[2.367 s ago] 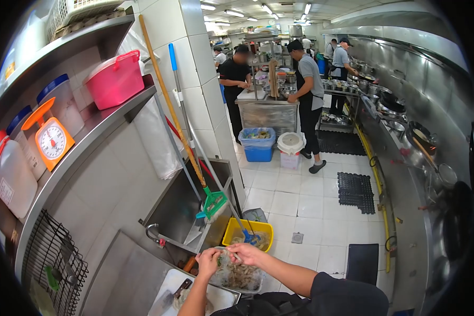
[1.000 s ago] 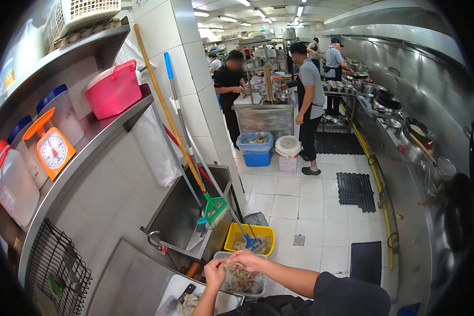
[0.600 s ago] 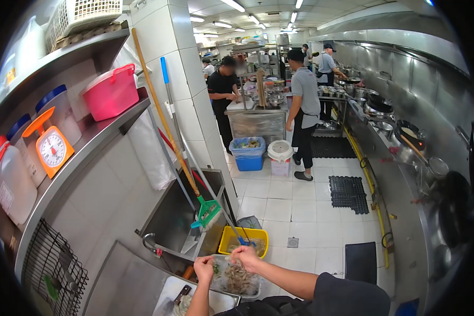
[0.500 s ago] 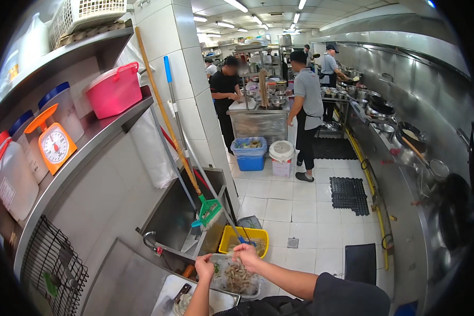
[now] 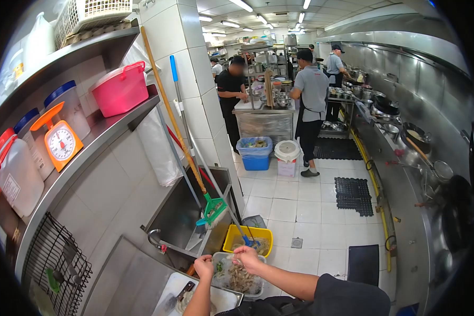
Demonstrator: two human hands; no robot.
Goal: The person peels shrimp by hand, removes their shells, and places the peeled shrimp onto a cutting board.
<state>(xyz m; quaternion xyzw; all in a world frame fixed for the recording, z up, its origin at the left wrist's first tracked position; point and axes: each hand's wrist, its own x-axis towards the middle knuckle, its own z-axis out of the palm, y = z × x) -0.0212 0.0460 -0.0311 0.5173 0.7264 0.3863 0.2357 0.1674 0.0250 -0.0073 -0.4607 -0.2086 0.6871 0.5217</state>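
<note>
Both my hands are raised over a clear plastic tub [image 5: 262, 288] holding a heap of greyish-brown raw shrimp [image 5: 243, 278]. My right hand [image 5: 248, 259] is pinched on a small pale piece that looks like a shrimp, blurred at the fingertips. To its left, my left hand [image 5: 204, 267] is closed with fingertips together; whatever it holds is too small to make out. Below my left forearm lies a white cutting board [image 5: 169, 291], with a dark-handled knife [image 5: 185, 289] and a pale pile [image 5: 184, 303] partly hidden by the arm.
Beyond the tub stands a yellow basin [image 5: 268, 243], near a steel sink [image 5: 166, 221] with a green broom [image 5: 214, 209] and mop poles leaning across it. A shelf [image 5: 110, 131] juts out left. Co-workers stand farther back by a counter [image 5: 266, 126] and stoves.
My view has shifted slightly, moving the scene a little right in the picture. My hands stay close together over the tub. The co-worker in grey has moved nearer the counter.
</note>
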